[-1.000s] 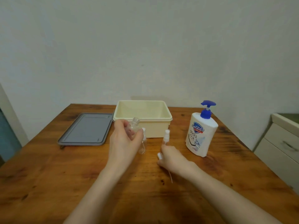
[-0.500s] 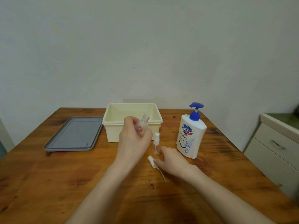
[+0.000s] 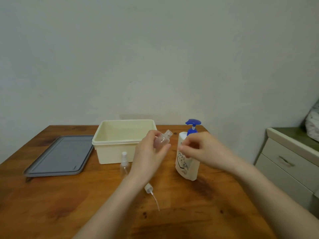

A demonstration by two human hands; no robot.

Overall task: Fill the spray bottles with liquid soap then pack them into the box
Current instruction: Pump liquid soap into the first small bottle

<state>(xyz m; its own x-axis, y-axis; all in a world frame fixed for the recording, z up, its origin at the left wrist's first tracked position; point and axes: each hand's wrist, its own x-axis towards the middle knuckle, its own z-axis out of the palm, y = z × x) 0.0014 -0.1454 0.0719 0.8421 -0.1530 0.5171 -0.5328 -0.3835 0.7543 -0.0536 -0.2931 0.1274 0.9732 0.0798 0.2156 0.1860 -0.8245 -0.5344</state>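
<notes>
My left hand [image 3: 148,156] grips a small clear spray bottle [image 3: 163,139] with its neck uncapped, tilted toward the right. Its white spray cap with a thin tube [image 3: 151,193] lies flat on the wooden table [image 3: 51,204] below my hands. My right hand [image 3: 200,149] hovers in front of the white soap dispenser [image 3: 187,168] with a blue pump [image 3: 193,125]; its fingers are loosely curled and hold nothing. A second clear spray bottle [image 3: 124,165], capped, stands upright in front of the cream box [image 3: 119,144], which looks empty.
A grey lid [image 3: 60,155] lies flat on the table left of the box. A pale drawer cabinet [image 3: 291,163] stands to the right of the table, with a patterned bundle [image 3: 313,125] on top. A plain wall is close behind.
My right hand let go of the spray cap on the table and rose toward the soap dispenser. My left hand moved the uncapped bottle a little right. The view shifted.
</notes>
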